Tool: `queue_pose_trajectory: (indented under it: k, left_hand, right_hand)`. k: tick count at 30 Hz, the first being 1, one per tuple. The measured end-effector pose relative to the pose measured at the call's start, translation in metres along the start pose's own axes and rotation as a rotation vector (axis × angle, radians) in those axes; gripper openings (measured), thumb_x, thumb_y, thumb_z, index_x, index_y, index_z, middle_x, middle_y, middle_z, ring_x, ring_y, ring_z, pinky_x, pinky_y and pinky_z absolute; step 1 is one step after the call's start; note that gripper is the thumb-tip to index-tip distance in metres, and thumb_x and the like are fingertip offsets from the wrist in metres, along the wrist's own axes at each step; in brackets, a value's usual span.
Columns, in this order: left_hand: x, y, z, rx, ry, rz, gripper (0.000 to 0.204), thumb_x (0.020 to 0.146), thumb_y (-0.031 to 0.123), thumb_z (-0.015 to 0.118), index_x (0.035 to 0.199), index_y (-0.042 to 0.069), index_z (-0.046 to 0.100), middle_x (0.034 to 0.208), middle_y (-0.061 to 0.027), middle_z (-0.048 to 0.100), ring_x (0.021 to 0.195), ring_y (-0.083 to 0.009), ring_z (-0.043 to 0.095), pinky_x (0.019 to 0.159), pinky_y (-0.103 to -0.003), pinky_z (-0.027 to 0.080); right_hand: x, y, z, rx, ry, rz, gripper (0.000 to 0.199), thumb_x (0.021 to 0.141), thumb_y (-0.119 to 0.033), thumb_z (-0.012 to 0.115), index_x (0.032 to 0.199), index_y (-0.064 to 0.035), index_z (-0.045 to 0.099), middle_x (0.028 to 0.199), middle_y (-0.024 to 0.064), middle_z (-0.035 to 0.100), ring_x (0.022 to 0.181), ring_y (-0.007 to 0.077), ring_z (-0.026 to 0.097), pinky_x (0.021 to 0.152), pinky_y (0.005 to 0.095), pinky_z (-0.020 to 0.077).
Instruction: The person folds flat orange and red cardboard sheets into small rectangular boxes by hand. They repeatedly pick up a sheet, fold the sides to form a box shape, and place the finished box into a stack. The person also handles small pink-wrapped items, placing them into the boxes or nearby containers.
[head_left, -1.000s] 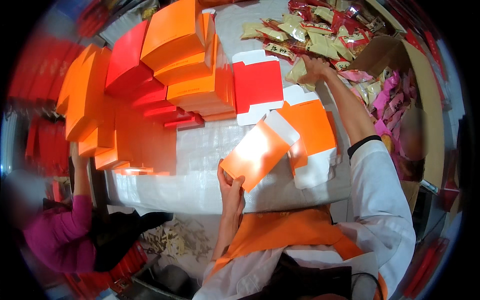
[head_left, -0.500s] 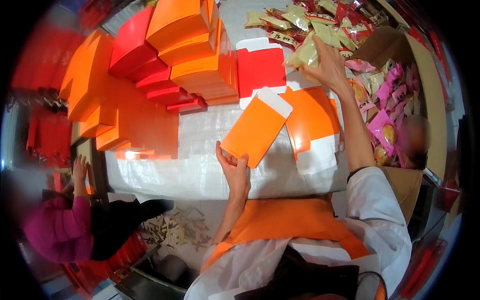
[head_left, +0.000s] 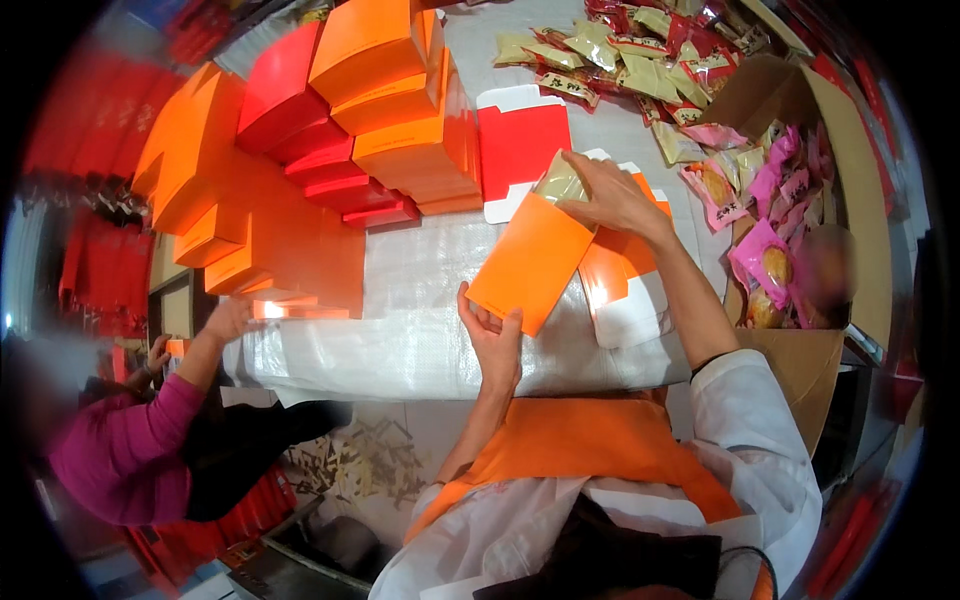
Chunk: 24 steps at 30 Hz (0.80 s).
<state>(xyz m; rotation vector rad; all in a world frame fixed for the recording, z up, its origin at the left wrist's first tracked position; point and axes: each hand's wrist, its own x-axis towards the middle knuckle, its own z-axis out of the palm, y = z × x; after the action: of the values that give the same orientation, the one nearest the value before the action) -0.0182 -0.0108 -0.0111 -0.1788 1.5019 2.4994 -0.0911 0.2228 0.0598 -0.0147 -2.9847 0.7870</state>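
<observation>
An orange carton [head_left: 530, 262] is tilted above the white-covered table, its lower end gripped between the thumb and fingers of my left hand [head_left: 494, 342]. At the carton's far end, my right hand [head_left: 618, 198] pinches a cream-coloured snack packet [head_left: 563, 178]. The packet's lower part is hidden behind the carton's upper edge, and its top sticks out. Beneath my right wrist lies another orange carton [head_left: 606, 272] with white flaps, partly covered. A red carton [head_left: 525, 143] with white flaps lies flat just beyond the held one.
Orange boxes [head_left: 405, 150] and red boxes [head_left: 283, 92] stand stacked at the left. Cream and red packets [head_left: 650, 70] are heaped at the far right. Beside them, a cardboard box [head_left: 862, 170] holds pink packets [head_left: 768, 262]. A co-worker's hand [head_left: 228, 320] touches the table's left edge.
My right hand has brought the cream packet from near the heap to the carton's far end. The held carton has shifted slightly right. The co-worker's arm has reached toward the stacked boxes.
</observation>
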Motion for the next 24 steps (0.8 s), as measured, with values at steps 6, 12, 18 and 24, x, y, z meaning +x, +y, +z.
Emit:
queue_pose_trajectory:
  k: [6, 12, 18, 24]
  left_hand:
    - [-0.001, 0.004, -0.004, -0.144, 0.024, -0.104, 0.073, 0.078, -0.004, 0.052, 0.135, 0.014, 0.01, 0.12, -0.0107, 0.042, 0.102, -0.0156, 0.046, 0.076, -0.026, 0.045]
    - [-0.008, 0.004, 0.0, -0.232, 0.002, -0.021, 0.072, 0.077, -0.005, 0.05, 0.134, 0.017, 0.013, 0.122, -0.008, 0.04, 0.104, -0.0156, 0.045, 0.079, -0.028, 0.046]
    - [-0.018, -0.002, 0.012, -0.112, -0.056, 0.175, 0.068, 0.075, -0.005, 0.053, 0.13, 0.01, 0.016, 0.117, -0.0091, 0.041, 0.104, -0.0167, 0.045, 0.088, -0.032, 0.04]
    - [-0.052, -0.019, -0.021, 0.175, -0.349, 0.011, 0.066, 0.077, -0.003, 0.056, 0.13, 0.004, 0.017, 0.117, -0.0124, 0.041, 0.11, -0.0205, 0.043, 0.094, -0.035, 0.035]
  right_hand:
    - [-0.01, -0.011, -0.005, 0.612, -0.351, 0.133, 0.047, 0.092, -0.03, 0.039, 0.131, -0.0024, 0.033, 0.099, 0.0107, 0.06, 0.092, 0.0147, 0.056, 0.081, 0.0263, 0.0422]
    - [-0.045, -0.041, -0.012, 0.787, 0.151, 0.084, 0.043, 0.087, -0.021, 0.047, 0.124, -0.0004, 0.04, 0.103, 0.0104, 0.059, 0.102, 0.0181, 0.053, 0.085, 0.0284, 0.0417]
    - [-0.079, -0.053, 0.011, 0.923, 0.293, 0.058, 0.031, 0.082, -0.005, 0.053, 0.112, -0.0001, 0.05, 0.11, 0.01, 0.055, 0.1, 0.0139, 0.052, 0.083, 0.0252, 0.0423]
    - [-0.104, -0.038, 0.031, 1.104, 0.303, 0.026, 0.023, 0.083, -0.005, 0.055, 0.105, -0.0005, 0.053, 0.09, 0.0056, 0.059, 0.084, 0.0098, 0.056, 0.075, 0.0214, 0.0438]
